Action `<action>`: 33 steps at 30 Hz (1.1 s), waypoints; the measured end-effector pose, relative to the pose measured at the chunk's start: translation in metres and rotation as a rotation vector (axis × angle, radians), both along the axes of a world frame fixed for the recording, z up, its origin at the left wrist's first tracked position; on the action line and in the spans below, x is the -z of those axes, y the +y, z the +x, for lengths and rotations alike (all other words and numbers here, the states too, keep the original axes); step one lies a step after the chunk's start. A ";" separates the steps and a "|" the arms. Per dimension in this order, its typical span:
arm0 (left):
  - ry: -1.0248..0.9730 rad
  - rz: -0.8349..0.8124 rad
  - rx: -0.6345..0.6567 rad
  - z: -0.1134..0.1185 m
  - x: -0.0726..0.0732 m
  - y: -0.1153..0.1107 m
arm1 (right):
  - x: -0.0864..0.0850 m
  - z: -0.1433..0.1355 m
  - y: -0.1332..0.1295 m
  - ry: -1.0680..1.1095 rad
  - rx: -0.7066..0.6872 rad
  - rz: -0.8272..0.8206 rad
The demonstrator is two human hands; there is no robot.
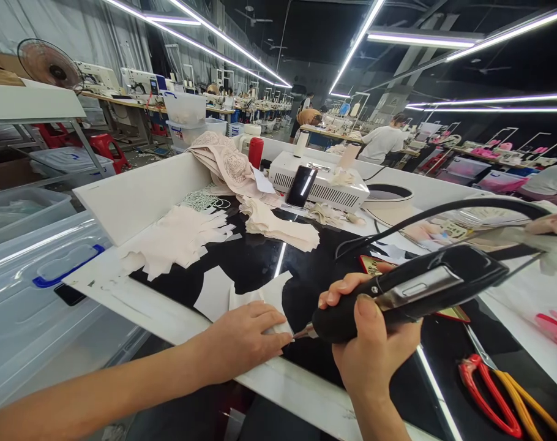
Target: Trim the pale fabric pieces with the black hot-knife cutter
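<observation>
My left hand (242, 340) lies over a small cream fabric piece (264, 297) near the front edge of the black tabletop (168, 288), its fingers together and pressing on the piece. Wrapped in my right hand (374, 343) is a black handheld tool (411, 294) with a cable at its rear. The tool's thin metal tip touches or nearly touches the fabric edge beside my left fingertips. A white template-like piece (213, 293) lies partly beneath the fabric. Behind are a stack of cream pieces (283, 229) and a loose pile of pale pieces (177, 239).
Red and orange-handled scissors (487, 392) lie at right. A phone (301, 185) leans on a white machine (315, 177); lace fabric (228, 162) lies beside it. The black cable (434, 211) arches across the right. Another person's hand (556, 223) shows at far right.
</observation>
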State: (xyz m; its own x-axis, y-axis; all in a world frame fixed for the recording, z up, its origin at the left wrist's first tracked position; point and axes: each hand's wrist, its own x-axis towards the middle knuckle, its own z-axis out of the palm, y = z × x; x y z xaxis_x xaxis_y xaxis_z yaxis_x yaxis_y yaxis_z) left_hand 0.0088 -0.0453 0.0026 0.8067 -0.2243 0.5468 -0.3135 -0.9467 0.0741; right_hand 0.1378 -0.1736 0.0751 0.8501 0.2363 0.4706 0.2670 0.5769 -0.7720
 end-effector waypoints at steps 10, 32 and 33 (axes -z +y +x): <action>0.026 -0.029 -0.012 0.000 0.002 0.002 | -0.008 0.007 0.013 0.016 0.053 0.026; 0.127 -0.102 -0.033 -0.003 0.005 0.002 | -0.006 0.011 0.023 0.015 0.060 0.034; 0.125 -0.103 -0.032 -0.003 0.005 0.003 | -0.006 0.011 0.024 0.010 0.054 0.034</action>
State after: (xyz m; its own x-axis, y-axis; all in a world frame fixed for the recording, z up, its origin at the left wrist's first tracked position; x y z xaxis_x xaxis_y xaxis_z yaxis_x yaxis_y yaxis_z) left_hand 0.0057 -0.0425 -0.0025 0.8758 -0.1458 0.4601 -0.2658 -0.9414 0.2075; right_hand 0.1486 -0.1496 0.0807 0.8661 0.1742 0.4686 0.2904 0.5876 -0.7552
